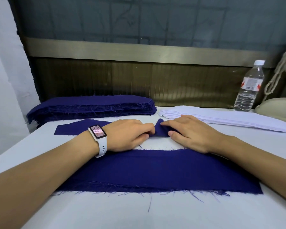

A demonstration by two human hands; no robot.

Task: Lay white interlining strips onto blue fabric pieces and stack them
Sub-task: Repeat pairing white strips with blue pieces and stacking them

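Blue fabric piece (158,131), pinched by both hands (127,134) (190,132)

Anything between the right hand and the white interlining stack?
Nothing visible. The right hand pinches the bunched blue piece; the white interlining stack lies right behind it. The water bottle stands farther back, off that path.

garment workshop, fabric prep station. white worktop (155,217) carries thick stack of cut blue fabric pieces (92,106) far left, raw edges frayed; pile of white interlining strips (221,119) far right; water bottle (249,86) beside it.
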